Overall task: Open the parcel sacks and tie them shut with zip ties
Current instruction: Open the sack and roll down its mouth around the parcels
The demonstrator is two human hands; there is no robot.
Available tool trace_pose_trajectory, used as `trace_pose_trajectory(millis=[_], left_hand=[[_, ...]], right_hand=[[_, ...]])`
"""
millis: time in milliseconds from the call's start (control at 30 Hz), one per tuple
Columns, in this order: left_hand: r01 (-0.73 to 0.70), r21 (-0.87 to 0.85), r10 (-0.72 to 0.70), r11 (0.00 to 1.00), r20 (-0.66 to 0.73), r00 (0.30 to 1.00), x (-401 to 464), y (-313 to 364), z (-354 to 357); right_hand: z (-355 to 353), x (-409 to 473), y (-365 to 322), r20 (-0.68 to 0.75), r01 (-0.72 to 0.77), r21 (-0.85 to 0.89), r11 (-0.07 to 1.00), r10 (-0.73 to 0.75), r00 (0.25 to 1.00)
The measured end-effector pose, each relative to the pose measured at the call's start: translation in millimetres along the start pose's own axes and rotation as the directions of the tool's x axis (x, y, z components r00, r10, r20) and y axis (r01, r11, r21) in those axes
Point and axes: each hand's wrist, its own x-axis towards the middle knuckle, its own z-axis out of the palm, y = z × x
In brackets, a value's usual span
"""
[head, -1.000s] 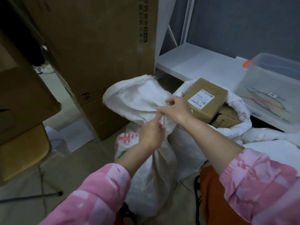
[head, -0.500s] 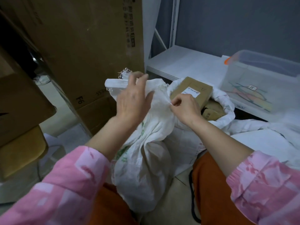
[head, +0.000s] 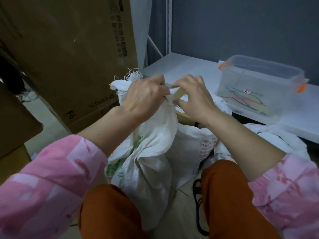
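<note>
Cardboard cartons (head: 69, 54) stand at ten o'clock. Dead centre, our left hand (head: 145, 97) and right hand (head: 193, 99) pinch the woven sack's (head: 151, 152) gathered neck, fingers curled tight. Loosening either grip could let it spring open.

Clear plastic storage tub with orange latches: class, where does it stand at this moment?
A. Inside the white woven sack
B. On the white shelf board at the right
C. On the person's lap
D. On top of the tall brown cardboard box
B: the clear plastic storage tub with orange latches rests on the white shelf board, to the right of both hands.
</note>
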Motion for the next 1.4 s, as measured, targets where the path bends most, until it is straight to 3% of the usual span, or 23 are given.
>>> trace_pose_trajectory(millis=[133, 367, 433, 533, 600, 700, 800, 933, 1033, 1133, 1200, 1267, 1400], left_hand=[[0.023, 0.053, -0.013, 0.998, -0.188, 0.982, -2, -14, -13], [-0.014, 0.052, 0.028, 0.999, -0.298, 0.954, -4, -26, -37], [0.018, 0.037, -0.004, 0.999, -0.344, 0.939, 1, -31, -50], [0.170, -0.070, -0.184, 0.983, -0.414, 0.891, 16, -39, -77], [0.291, -0.157, -0.329, 0.944, -0.366, 0.870, 25, -43, -94], [0.397, -0.172, -0.420, 0.902, -0.132, 0.898, 24, -48, -102], [0.373, -0.040, -0.374, 0.927, -0.029, 0.927, 10, -49, -95], [0.290, 0.081, -0.287, 0.954, -0.049, 0.957, -5, -46, -80], [0.306, -0.027, -0.306, 0.952, -0.031, 0.951, 1, -40, -83], [0.257, -0.202, -0.231, 0.945, 0.144, 0.962, 18, -33, -90], [0.203, -0.195, -0.153, 0.960, 0.245, 0.957, 25, -28, -87], [0.131, -0.096, -0.103, 0.987, 0.252, 0.962, 27, -27, -78], [0.034, 0.040, -0.035, 0.999, 0.022, 0.999, 27, -32, -64]], right_hand=[[-11, 10, -1, 0.061, 0.065, 0.061, 0.996, -0.069, 0.996], [-12, 19, -21, 0.074, 0.096, 0.287, 0.953, -0.122, 0.990], [-17, 31, -30, 0.031, 0.097, 0.334, 0.938, -0.114, 0.993], [-37, 56, -48, -0.180, 0.234, 0.344, 0.909, -0.180, 0.967], [-49, 69, -58, -0.322, 0.351, 0.257, 0.900, -0.262, 0.910], [-46, 66, -56, -0.405, 0.427, 0.098, 0.899, -0.357, 0.842], [-34, 51, -39, -0.430, 0.423, -0.063, 0.904, -0.407, 0.806], [-29, 38, -28, -0.476, 0.443, -0.335, 0.832, -0.555, 0.682], [-30, 30, -24, -0.461, 0.493, -0.456, 0.741, -0.670, 0.582], [-32, 24, -24, -0.436, 0.526, -0.505, 0.685, -0.728, 0.529], [-33, 22, -24, -0.436, 0.531, -0.506, 0.680, -0.733, 0.523], [-34, 20, -22, -0.450, 0.512, -0.480, 0.712, -0.701, 0.553], [-33, 16, -13, -0.456, 0.449, -0.331, 0.830, -0.557, 0.694]])
